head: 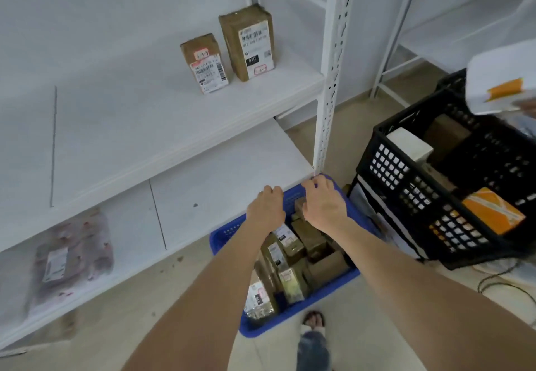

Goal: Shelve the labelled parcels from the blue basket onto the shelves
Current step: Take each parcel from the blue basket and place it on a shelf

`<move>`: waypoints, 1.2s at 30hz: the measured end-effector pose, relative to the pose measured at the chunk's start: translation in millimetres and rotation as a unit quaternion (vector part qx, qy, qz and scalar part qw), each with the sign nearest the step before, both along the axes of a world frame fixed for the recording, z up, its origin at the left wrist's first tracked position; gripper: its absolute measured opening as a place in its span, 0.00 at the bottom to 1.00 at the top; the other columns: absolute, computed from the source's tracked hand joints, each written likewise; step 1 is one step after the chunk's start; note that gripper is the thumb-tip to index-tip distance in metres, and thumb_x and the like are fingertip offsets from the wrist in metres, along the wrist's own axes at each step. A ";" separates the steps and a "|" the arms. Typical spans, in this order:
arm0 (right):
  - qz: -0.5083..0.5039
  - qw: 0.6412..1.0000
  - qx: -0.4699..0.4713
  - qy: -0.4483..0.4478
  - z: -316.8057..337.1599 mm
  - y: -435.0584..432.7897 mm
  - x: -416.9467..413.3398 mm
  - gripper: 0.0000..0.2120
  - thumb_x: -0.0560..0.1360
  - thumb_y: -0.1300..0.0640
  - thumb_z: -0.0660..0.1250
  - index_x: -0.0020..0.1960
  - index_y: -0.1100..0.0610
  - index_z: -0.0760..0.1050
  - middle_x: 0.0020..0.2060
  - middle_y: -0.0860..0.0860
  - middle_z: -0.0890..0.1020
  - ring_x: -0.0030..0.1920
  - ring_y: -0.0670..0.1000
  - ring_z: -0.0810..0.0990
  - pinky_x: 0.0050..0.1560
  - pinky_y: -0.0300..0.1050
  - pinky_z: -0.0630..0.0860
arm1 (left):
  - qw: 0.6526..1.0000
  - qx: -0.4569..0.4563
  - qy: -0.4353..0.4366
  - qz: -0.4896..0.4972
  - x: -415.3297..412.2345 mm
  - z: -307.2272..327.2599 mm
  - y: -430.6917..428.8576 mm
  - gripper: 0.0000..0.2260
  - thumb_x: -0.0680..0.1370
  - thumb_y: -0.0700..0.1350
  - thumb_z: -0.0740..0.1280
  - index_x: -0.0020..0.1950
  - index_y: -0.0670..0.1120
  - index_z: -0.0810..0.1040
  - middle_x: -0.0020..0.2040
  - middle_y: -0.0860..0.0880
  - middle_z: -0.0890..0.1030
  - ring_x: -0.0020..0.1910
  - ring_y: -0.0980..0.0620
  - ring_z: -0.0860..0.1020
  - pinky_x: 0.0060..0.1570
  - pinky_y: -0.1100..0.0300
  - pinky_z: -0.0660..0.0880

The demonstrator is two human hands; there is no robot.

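Observation:
The blue basket [226, 235] stands on the floor under the shelf's front edge, packed with several brown labelled parcels [285, 241]. Both my arms reach down to its far rim. My left hand [265, 209] curls its fingers over that rim. Beside it, my right hand [324, 203] grips the same rim close to the white shelf post [330, 86]. Two labelled brown parcels stand upright on the middle shelf [145, 126]: a small one [204, 63] and a taller one [248, 42]. A soft patterned bag parcel [72, 254] lies on the lower shelf.
A black crate [406, 167] holding white, brown and orange boxes sits tilted to the right of the basket. At the top right edge another person's hand holds a white parcel [499, 80]. A cable [504, 283] lies on the floor. My foot [313, 320] is just behind the basket.

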State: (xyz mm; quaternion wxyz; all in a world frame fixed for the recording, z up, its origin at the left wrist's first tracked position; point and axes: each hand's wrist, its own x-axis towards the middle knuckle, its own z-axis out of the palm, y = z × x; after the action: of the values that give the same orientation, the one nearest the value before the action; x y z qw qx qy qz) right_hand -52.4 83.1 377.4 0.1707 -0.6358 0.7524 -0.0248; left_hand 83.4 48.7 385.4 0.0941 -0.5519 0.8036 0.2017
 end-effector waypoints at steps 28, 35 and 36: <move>-0.484 0.674 0.143 -0.539 -544.9 -160.4 -118.4 0.35 0.74 0.52 0.70 0.75 0.56 0.58 0.61 0.56 0.72 0.57 0.54 0.75 0.57 0.48 0.75 | 0.885 0.206 0.192 0.371 -128.3 -538.4 -158.7 0.30 0.78 0.52 0.64 0.74 0.39 0.58 0.65 0.41 0.73 0.58 0.44 0.75 0.46 0.58 0.69; -0.510 0.551 0.154 -0.642 -589.9 -178.1 -105.7 0.25 0.69 0.43 0.73 0.61 0.52 0.73 0.51 0.50 0.79 0.50 0.50 0.77 0.51 0.45 0.72 | 0.801 0.252 0.290 0.459 -135.5 -592.3 -168.5 0.27 0.78 0.58 0.60 0.73 0.47 0.61 0.65 0.44 0.73 0.60 0.43 0.75 0.59 0.46 0.74; -0.508 0.548 0.152 -0.647 -590.9 -177.6 -105.0 0.21 0.69 0.43 0.73 0.56 0.52 0.75 0.48 0.49 0.79 0.47 0.49 0.77 0.47 0.44 0.72 | 0.790 0.259 0.300 0.469 -134.1 -592.0 -168.9 0.25 0.78 0.58 0.61 0.72 0.49 0.63 0.63 0.45 0.74 0.58 0.44 0.76 0.57 0.46 0.76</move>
State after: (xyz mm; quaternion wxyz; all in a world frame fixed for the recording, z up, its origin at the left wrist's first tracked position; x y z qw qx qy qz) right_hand -157.4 -94.5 -213.5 0.6643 0.0762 0.6286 -0.3972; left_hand -50.8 -120.2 -206.6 -0.1186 -0.7275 0.3521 0.5768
